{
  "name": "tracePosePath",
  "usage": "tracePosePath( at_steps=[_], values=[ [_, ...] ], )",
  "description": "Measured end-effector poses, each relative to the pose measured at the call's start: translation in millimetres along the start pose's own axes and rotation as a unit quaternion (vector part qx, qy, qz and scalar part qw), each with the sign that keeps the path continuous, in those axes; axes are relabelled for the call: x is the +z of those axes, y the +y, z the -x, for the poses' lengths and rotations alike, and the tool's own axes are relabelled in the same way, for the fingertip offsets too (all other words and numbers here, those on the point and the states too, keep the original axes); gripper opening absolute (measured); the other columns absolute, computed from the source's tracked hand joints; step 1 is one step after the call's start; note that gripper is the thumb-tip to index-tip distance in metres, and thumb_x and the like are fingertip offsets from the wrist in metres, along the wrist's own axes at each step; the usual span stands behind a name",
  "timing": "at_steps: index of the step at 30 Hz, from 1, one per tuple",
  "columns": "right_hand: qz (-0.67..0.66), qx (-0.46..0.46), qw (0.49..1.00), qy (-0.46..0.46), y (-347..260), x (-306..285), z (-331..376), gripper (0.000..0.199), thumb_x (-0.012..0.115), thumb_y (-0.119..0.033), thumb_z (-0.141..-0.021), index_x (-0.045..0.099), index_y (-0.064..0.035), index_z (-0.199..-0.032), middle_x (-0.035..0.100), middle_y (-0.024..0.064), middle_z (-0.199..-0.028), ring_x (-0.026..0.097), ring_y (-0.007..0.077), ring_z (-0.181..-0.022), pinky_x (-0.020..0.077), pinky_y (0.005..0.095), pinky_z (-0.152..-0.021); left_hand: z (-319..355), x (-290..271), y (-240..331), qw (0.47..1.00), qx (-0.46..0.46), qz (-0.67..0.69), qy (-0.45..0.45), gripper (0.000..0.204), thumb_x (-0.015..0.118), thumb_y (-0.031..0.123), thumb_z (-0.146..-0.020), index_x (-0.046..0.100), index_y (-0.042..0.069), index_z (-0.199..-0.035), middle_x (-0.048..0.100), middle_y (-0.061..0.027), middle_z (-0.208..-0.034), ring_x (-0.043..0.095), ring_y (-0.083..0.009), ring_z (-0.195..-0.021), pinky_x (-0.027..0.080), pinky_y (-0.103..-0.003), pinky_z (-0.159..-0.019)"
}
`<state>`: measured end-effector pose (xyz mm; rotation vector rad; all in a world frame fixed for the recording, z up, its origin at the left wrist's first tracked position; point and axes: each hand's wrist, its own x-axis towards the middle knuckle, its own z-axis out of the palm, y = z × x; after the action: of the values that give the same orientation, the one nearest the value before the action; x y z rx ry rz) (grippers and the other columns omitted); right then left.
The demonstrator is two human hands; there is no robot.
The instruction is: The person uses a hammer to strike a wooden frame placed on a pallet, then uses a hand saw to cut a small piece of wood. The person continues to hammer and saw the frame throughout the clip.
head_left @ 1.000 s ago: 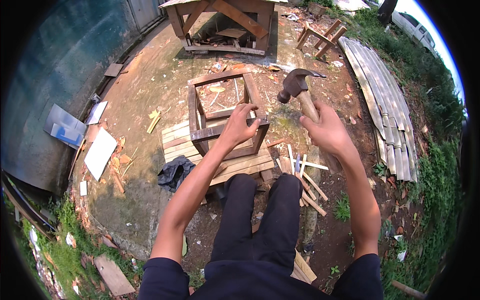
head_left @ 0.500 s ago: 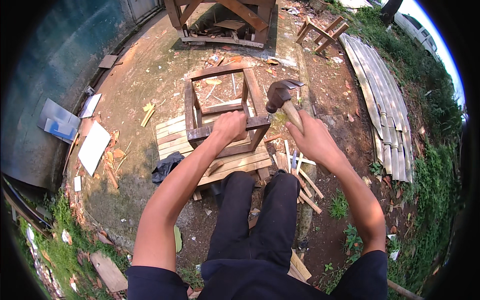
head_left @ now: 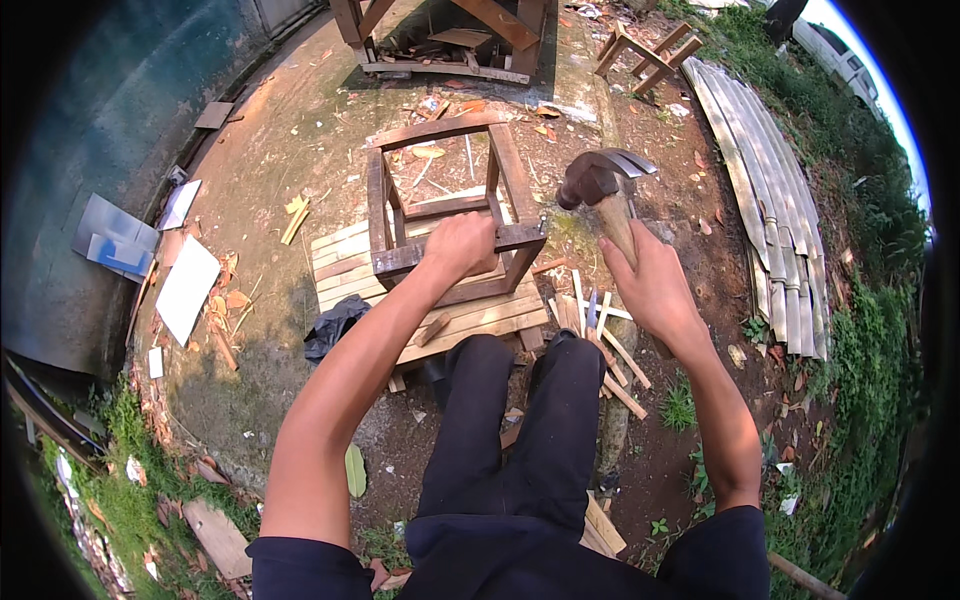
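A dark wooden stool frame (head_left: pixel 385 262) stands on a low slatted wooden platform (head_left: pixel 500 322) in front of my knees. My left hand (head_left: pixel 463 245) is wrapped round the frame's near top rail and steadies it. In my right hand (head_left: pixel 652 285) is the wooden handle of a claw hammer (head_left: pixel 595 182), raised to the right of the frame. The hammer's face points left toward the frame's near right corner, apart from it. A small nail head (head_left: pixel 543 222) seems to stick out at that corner. The fingertips of my left hand are hidden.
Thin wood strips (head_left: pixel 622 365) and a knife (head_left: pixel 591 308) lie right of the platform. A black plastic bag (head_left: pixel 335 327) rests at its left edge. Farther off are a wooden workbench (head_left: pixel 445 70), a small wooden frame (head_left: pixel 650 58), and stacked corrugated sheets (head_left: pixel 765 200). White boards (head_left: pixel 187 290) lie left.
My right hand has swung the hammer to the right, away from the frame's corner. The left hand keeps its grip on the rail, and the frame has barely shifted.
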<state>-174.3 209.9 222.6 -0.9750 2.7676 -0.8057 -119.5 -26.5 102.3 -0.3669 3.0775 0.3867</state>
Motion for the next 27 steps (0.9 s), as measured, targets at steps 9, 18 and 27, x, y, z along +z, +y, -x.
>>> tracePosePath(
  at_steps=[9, 18, 27],
  values=[
    [-0.096, -0.04, 0.993, 0.047, 7.2, -10.7, -25.0, 0.044, 0.069, -0.037, -0.091, 0.059, 0.0042, -0.105, 0.067, 0.0236, -0.083, 0.067, 0.0349, -0.075, 0.0505, 0.0434, -0.067, 2.0, -10.0, -4.2, 0.996, 0.021, 0.087, -0.012, 0.082, 0.053, 0.077, -0.081, 0.068, 0.003, -0.111, 0.07, -0.024, -0.084, 0.069, -0.041, -0.087, 0.053, -0.05, -0.082],
    [-0.163, -0.025, 0.983, 0.085, 10.9, 102.0, -68.9, 0.056, 0.083, -0.033, -0.079, 0.057, 0.0134, -0.097, 0.065, 0.032, -0.078, 0.069, 0.0444, -0.078, 0.0538, 0.046, -0.067, -1.9, -7.5, -7.6, 0.999, 0.04, 0.017, -0.027, 0.097, 0.061, 0.084, -0.071, 0.068, -0.005, -0.11, 0.07, -0.0248, -0.08, 0.07, -0.041, -0.083, 0.054, -0.049, -0.078],
    [-0.138, -0.08, 0.978, 0.136, 23.8, 129.3, -73.1, 0.032, 0.072, -0.018, -0.086, 0.057, 0.0098, -0.093, 0.064, 0.032, -0.075, 0.067, 0.0484, -0.076, 0.0519, 0.0502, -0.065, 0.3, -2.8, -7.8, 0.998, 0.045, 0.036, 0.01, 0.086, 0.065, 0.082, -0.068, 0.067, -0.001, -0.093, 0.065, -0.023, -0.069, 0.067, -0.0431, -0.075, 0.054, -0.052, -0.071]
  ],
)
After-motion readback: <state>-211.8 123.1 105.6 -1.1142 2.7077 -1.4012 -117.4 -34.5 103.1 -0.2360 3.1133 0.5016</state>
